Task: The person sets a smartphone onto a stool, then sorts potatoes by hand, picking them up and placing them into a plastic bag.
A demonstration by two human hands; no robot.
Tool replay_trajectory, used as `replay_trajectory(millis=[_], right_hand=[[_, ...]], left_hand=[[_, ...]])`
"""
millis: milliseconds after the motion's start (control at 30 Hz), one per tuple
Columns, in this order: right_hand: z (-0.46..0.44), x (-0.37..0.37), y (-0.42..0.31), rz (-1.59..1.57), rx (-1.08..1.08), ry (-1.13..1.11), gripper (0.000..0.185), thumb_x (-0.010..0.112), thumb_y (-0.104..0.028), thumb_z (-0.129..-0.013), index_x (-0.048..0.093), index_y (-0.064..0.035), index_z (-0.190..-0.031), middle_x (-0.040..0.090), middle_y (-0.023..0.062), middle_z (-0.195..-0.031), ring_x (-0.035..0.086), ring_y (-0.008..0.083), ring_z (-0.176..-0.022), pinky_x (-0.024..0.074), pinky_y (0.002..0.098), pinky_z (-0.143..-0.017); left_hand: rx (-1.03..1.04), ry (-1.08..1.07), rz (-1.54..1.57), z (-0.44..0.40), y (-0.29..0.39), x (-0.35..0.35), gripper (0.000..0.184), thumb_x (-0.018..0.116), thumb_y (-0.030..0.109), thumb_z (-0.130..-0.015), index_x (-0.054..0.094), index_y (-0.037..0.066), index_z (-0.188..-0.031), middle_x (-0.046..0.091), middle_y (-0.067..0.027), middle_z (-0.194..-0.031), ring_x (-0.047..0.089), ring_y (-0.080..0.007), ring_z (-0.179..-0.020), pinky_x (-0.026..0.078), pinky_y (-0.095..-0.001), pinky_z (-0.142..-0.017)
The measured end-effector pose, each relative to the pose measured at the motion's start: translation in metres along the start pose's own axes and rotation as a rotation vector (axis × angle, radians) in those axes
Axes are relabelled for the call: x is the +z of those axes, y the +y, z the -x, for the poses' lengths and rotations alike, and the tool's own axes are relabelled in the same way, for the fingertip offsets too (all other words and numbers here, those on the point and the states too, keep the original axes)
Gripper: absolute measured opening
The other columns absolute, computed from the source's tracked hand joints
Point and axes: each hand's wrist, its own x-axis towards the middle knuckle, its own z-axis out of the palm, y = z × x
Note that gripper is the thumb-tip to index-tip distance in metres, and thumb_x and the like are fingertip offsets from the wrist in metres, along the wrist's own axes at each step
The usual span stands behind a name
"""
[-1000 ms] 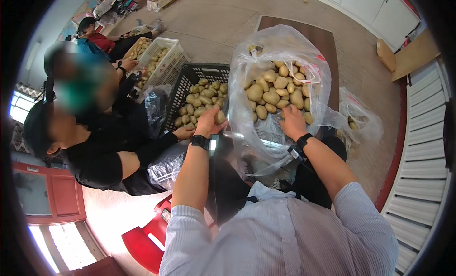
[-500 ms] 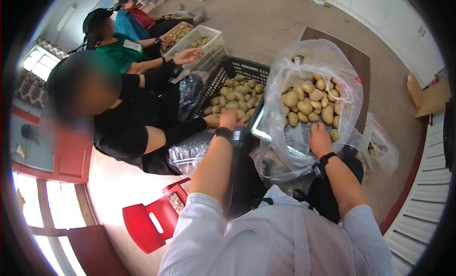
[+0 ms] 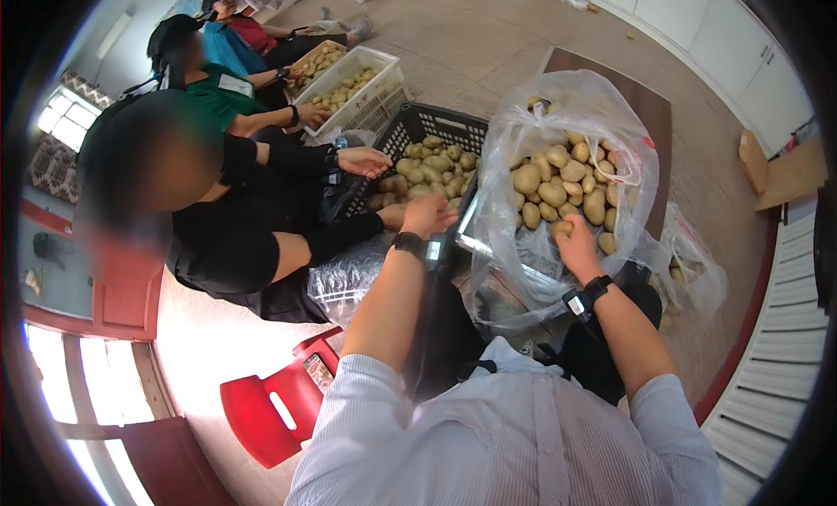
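Observation:
A black crate [image 3: 445, 118] with several potatoes stands left of centre. Over its near right corner is my left hand [image 3: 429, 217], fingers apart, with no potato seen in it. To the right, a clear plastic bag [image 3: 602, 96] lies open around many potatoes [image 3: 552, 193]. Inside the bag's near side, my right hand [image 3: 577, 242] has its fingers round a potato [image 3: 562, 228]. A co-worker's hand [image 3: 364, 162] hovers at the crate's left rim, and the same person's other hand [image 3: 394, 217] is close beside my left hand.
Co-workers sit along the left, beside white crates [image 3: 388, 70] of potatoes. A red stool [image 3: 261, 414] stands at the lower left. Another plastic bag [image 3: 697, 271] lies right of the dark board [image 3: 645, 96]. Cardboard [image 3: 789, 175] leans at the far right.
The view swung left, shifting the scene rightward. My left hand no longer holds the potato seen at first. My right hand now grips one. The nearest co-worker's hand is out over the crate's rim.

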Motion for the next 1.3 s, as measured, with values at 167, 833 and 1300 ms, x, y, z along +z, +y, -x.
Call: replay_trajectory(millis=[167, 833, 1300], right_hand=[[0.009, 0.006, -0.044, -0.647, 0.319, -0.197, 0.041, 0.066, -0.015, -0.085, 0.054, 0.0003, -0.121, 0.065, 0.0151, -0.102, 0.065, 0.0218, -0.078, 0.0523, 0.0337, -0.071], [0.024, 0.013, -0.059, -0.259, -0.273, -0.101, 0.035, 0.056, -0.012, -0.088, 0.054, -0.0028, -0.122, 0.06, 0.0173, -0.11, 0.061, 0.0363, -0.097, 0.0497, 0.0437, -0.084], [0.041, 0.013, 0.026, 0.42, 0.137, -0.141, 0.032, 0.059, -0.007, -0.081, 0.054, 0.002, -0.111, 0.05, 0.0243, -0.117, 0.053, 0.0478, -0.103, 0.0469, 0.054, -0.089]], left_hand=[[-0.049, -0.249, -0.139, 0.024, 0.005, 0.024, 0.023, 0.058, 0.022, -0.096, 0.052, 0.006, -0.11, 0.06, -0.0077, -0.102, 0.063, -0.0327, -0.097, 0.053, -0.0417, -0.079], [-0.089, -0.547, -0.387, 0.036, 0.003, 0.044, 0.034, 0.062, 0.018, -0.095, 0.054, 0.003, -0.124, 0.065, -0.0109, -0.106, 0.064, -0.0202, -0.085, 0.056, -0.0331, -0.068], [0.561, -0.151, -0.663, -0.033, -0.012, -0.038, 0.027, 0.065, 0.021, -0.088, 0.06, 0.0, -0.104, 0.061, -0.0125, -0.102, 0.062, -0.028, -0.09, 0.056, -0.0388, -0.074]])
